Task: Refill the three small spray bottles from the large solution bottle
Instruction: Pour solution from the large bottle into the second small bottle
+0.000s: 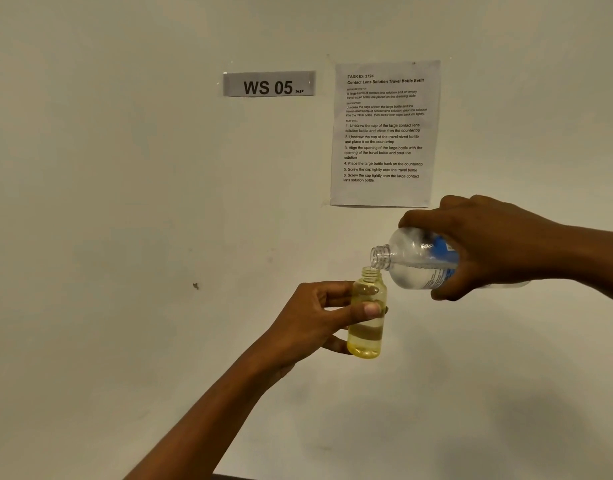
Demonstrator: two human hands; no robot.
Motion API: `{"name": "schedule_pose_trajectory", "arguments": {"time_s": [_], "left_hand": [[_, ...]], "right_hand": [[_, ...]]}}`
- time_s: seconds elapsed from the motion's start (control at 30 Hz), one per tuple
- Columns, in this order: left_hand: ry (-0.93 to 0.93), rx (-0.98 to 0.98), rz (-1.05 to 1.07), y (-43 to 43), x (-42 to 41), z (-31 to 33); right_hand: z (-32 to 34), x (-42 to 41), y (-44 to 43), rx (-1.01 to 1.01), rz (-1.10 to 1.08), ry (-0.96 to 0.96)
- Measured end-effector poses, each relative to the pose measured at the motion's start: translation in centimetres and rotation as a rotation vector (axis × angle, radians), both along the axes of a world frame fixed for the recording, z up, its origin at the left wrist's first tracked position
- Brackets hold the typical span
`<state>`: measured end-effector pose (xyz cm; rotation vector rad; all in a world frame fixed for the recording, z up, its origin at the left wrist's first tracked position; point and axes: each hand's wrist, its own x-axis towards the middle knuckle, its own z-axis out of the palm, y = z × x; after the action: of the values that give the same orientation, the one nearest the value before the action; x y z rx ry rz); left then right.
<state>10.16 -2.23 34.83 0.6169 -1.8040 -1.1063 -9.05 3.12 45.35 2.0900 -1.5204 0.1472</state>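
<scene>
My left hand (pixel 319 320) grips a small yellow-tinted clear bottle (pixel 366 336), held upright in the air with its cap off and some liquid in its lower part. My right hand (pixel 488 244) holds the large clear solution bottle (pixel 416 259) with a blue and white label. That bottle is tipped almost level, neck pointing left. Its open mouth sits just above and to the right of the small bottle's open neck, nearly touching it. Both bottles are in front of the wall. No caps or other small bottles are in view.
A pale wall fills the view. A grey "WS 05" sign (pixel 268 84) and a printed instruction sheet (pixel 384 133) are stuck on it above the hands. A dark edge (pixel 236 477) shows at the bottom.
</scene>
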Motion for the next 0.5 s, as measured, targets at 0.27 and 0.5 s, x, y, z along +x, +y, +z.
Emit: {"name": "schedule_pose_trajectory", "arguments": {"time_s": [0.27,0.5], "left_hand": [[0.003,0.006,-0.001,0.07,0.06,-0.08],[0.004,0.000,0.003,0.07,0.12,-0.10]], "right_hand": [[-0.06,0.05,-0.01,0.002,0.004,0.007],[-0.06,0.04,-0.11,0.001,0.005,0.006]]}}
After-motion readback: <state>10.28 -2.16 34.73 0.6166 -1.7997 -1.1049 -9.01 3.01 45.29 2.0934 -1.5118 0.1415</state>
